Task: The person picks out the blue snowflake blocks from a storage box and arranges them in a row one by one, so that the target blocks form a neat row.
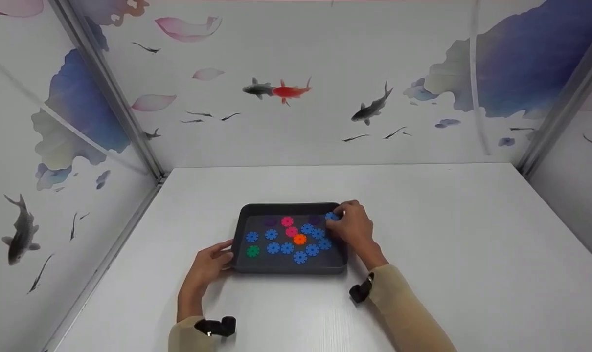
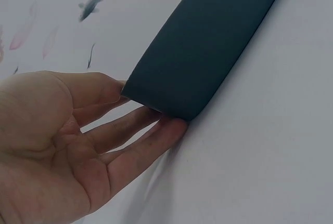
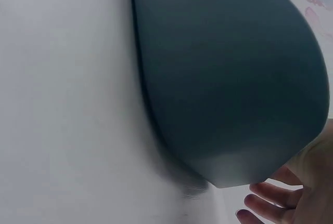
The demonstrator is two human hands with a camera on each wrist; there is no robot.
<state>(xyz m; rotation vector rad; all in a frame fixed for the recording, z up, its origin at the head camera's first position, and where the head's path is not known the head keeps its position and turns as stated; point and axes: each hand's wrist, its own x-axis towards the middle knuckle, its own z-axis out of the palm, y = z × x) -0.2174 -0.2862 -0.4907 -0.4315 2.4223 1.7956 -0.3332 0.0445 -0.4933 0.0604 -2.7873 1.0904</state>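
Note:
A dark grey tray (image 1: 290, 269) lies on the white table. Inside are several notched plastic discs: mostly blue, like this one (image 1: 300, 257), plus a green disc (image 1: 253, 251), an orange disc (image 1: 300, 239), two pink discs and dark purple ones. My left hand (image 1: 210, 264) holds the tray's left side; in the left wrist view, its thumb meets the rim and its fingers (image 2: 151, 151) touch the outer wall. At the far right corner, my right hand (image 1: 354, 226) pinches a blue notched disc (image 1: 331, 216) between thumb and finger. The tray wall (image 3: 234, 78) hides that disc in the right wrist view.
The white table (image 1: 447, 244) extends around the tray on all sides. White panels with painted fish and leaves (image 1: 325, 132) stand behind and at both sides, joined by metal corner posts (image 1: 115, 93). Each forearm wears a black wrist device (image 1: 362, 289).

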